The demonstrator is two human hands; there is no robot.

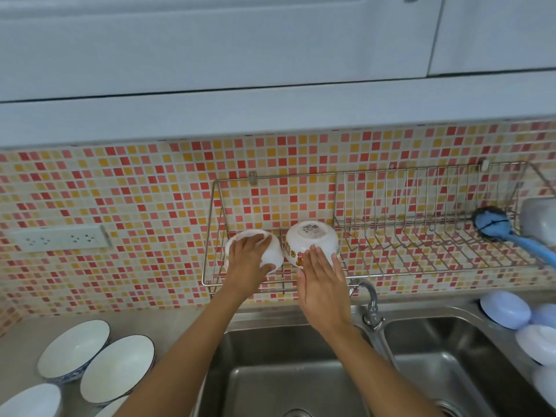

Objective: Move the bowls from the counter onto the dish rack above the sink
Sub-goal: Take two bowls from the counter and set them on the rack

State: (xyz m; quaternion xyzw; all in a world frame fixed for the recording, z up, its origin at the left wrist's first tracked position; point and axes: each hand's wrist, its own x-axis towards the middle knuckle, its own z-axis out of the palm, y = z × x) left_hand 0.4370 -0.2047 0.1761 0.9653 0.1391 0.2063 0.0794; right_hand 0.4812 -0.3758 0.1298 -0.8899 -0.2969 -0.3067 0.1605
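A wire dish rack [421, 254] hangs on the tiled wall above the sink. Two white bowls sit upside down on its left end. My left hand [245, 261] wraps over the plain white bowl [272, 255] on the left. My right hand [323, 284] rests flat, fingers apart, against the front of the cartoon-printed bowl [311, 240] beside it. On the counter at lower left lie several white bowls with dark rims, among them one [73, 349] and another [117, 367], rims up.
A double steel sink [288, 383] lies below with a tap [371, 302] between its basins. A blue dish brush [499, 228] and a pale container [541, 219] occupy the rack's right end. Pale bowls [505, 310] sit at right. A socket strip [60, 237] is on the wall.
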